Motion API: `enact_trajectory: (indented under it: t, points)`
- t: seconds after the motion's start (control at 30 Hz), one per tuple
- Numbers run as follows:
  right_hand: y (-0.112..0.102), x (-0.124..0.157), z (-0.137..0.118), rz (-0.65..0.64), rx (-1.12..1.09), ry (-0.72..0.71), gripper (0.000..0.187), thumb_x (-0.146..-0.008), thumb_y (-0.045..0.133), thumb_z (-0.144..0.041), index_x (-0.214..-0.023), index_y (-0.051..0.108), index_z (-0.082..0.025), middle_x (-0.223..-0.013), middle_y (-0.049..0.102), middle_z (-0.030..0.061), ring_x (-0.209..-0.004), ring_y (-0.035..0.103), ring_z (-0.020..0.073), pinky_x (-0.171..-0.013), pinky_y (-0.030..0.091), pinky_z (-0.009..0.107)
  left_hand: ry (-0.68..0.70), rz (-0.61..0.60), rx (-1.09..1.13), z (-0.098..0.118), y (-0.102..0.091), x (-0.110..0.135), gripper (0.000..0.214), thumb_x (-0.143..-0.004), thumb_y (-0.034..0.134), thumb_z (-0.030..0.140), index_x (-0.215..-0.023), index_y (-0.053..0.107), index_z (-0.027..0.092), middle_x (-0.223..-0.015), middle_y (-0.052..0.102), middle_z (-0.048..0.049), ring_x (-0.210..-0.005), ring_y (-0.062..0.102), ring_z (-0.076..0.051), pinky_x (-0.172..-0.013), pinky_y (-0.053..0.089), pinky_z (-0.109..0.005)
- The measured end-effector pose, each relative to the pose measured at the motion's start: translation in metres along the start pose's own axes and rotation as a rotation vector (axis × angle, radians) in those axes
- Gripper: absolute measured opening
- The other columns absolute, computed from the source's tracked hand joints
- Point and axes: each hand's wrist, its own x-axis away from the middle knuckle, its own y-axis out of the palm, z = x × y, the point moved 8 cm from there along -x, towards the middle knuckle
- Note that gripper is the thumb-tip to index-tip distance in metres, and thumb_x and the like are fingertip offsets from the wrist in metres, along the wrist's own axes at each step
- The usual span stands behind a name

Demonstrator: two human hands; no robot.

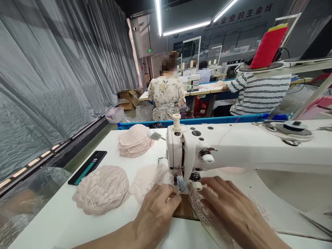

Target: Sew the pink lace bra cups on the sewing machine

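A white sewing machine [233, 148] stands across the white table [52, 221], its needle area just ahead of my hands. A pale pink lace piece [160, 176] lies under the presser foot. My left hand [155, 211] rests on the lace left of the needle, fingers curled and pinching the fabric. Flat on another strip of the lace [204, 216], right of the needle, lies my right hand [228, 204] with fingers stretched forward, pressing it down.
Two stacks of pink lace cups sit on the table, one near left [102, 190], one further back [135, 140]. A dark phone [88, 166] lies by the left edge. Scissors [315, 223] lie at right. Two people sit at tables behind. Grey plastic sheeting hangs on the left.
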Motion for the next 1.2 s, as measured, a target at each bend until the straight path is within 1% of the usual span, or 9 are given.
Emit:
enact_trajectory:
  t: [0.07,0.17,0.4,0.6,0.7,0.8,0.97,1.1,1.2]
  points:
    - [0.009,0.001,-0.018,-0.025,-0.047,-0.098,0.022,-0.089,0.04,-0.012,-0.078,0.057,-0.021,-0.082,0.061,0.0043,-0.07,0.055,0.0188,-0.059,0.041,0.029,0.047,-0.056,0.003,-0.004,0.009,0.002,0.02,-0.089,0.04,0.007,-0.094,0.057,0.015,-0.096,0.059,-0.0057,-0.082,0.055,-0.019,-0.072,0.047,-0.035]
    - [0.023,0.001,-0.025,-0.054,-0.097,-0.148,0.026,-0.094,0.036,-0.016,-0.079,0.057,-0.02,-0.08,0.063,0.0033,-0.07,0.057,0.017,-0.058,0.042,0.026,0.053,-0.136,0.006,-0.011,0.02,0.001,0.017,-0.091,0.041,0.011,-0.092,0.058,0.015,-0.093,0.06,-0.0042,-0.082,0.055,-0.019,-0.074,0.046,-0.036]
    - [0.02,-0.006,-0.016,0.089,-0.124,-0.089,0.029,-0.096,0.034,-0.019,-0.082,0.06,-0.021,-0.067,0.064,0.0019,-0.066,0.058,0.0169,-0.058,0.042,0.026,0.056,-0.12,0.031,-0.019,0.021,-0.006,0.016,-0.091,0.043,0.01,-0.096,0.058,0.014,-0.085,0.059,-0.002,-0.077,0.055,-0.016,-0.073,0.045,-0.032]
    - [0.034,-0.006,-0.014,0.039,-0.045,-0.119,0.025,-0.094,0.039,-0.026,-0.099,0.063,-0.022,-0.097,0.068,0.0074,-0.087,0.064,0.0214,-0.07,0.051,0.031,0.037,-0.185,0.063,-0.023,0.026,-0.007,0.014,-0.09,0.044,0.012,-0.086,0.058,0.014,-0.089,0.059,-0.0025,-0.081,0.055,-0.016,-0.075,0.044,-0.031]
    - [0.043,-0.004,-0.011,0.004,0.006,-0.125,0.026,-0.093,0.041,-0.029,-0.094,0.066,-0.024,-0.093,0.068,0.0072,-0.09,0.064,0.0237,-0.071,0.053,0.035,0.049,-0.212,0.083,-0.023,0.025,-0.008,0.012,-0.091,0.045,0.014,-0.089,0.057,0.014,-0.092,0.06,-0.0022,-0.085,0.055,-0.016,-0.079,0.043,-0.032]
    - [0.049,-0.001,-0.005,-0.027,-0.011,-0.102,0.024,-0.092,0.043,-0.031,-0.089,0.066,-0.024,-0.089,0.069,0.0068,-0.091,0.064,0.0232,-0.067,0.055,0.031,0.061,-0.195,0.073,-0.024,0.024,-0.01,0.01,-0.091,0.046,0.013,-0.089,0.056,0.014,-0.093,0.06,-0.002,-0.087,0.055,-0.015,-0.087,0.04,-0.033]
    - [0.063,0.007,0.009,-0.115,-0.062,-0.034,0.026,-0.084,0.051,-0.024,-0.109,0.061,-0.026,-0.111,0.064,0.008,-0.099,0.063,0.0241,-0.066,0.057,0.029,0.099,-0.144,0.037,-0.026,0.025,-0.009,0.01,-0.089,0.05,0.015,-0.097,0.055,0.012,-0.091,0.06,-0.0027,-0.084,0.056,-0.015,-0.089,0.038,-0.034]
    - [0.066,0.01,0.015,-0.146,-0.097,0.035,0.029,-0.082,0.056,-0.025,-0.11,0.061,-0.028,-0.11,0.065,0.0061,-0.098,0.063,0.0231,-0.074,0.057,0.03,0.106,-0.137,0.068,-0.028,0.026,-0.008,0.008,-0.088,0.054,0.018,-0.091,0.055,0.012,-0.09,0.061,-0.0023,-0.083,0.056,-0.014,-0.09,0.037,-0.033]
    - [0.062,0.007,0.008,-0.13,-0.107,-0.014,0.03,-0.082,0.056,-0.025,-0.111,0.062,-0.031,-0.108,0.066,0.0042,-0.097,0.063,0.0233,-0.073,0.056,0.03,0.124,-0.085,0.1,-0.028,0.022,-0.008,0.012,-0.087,0.057,0.023,-0.089,0.056,0.011,-0.092,0.062,-0.0027,-0.083,0.056,-0.014,-0.088,0.038,-0.033]
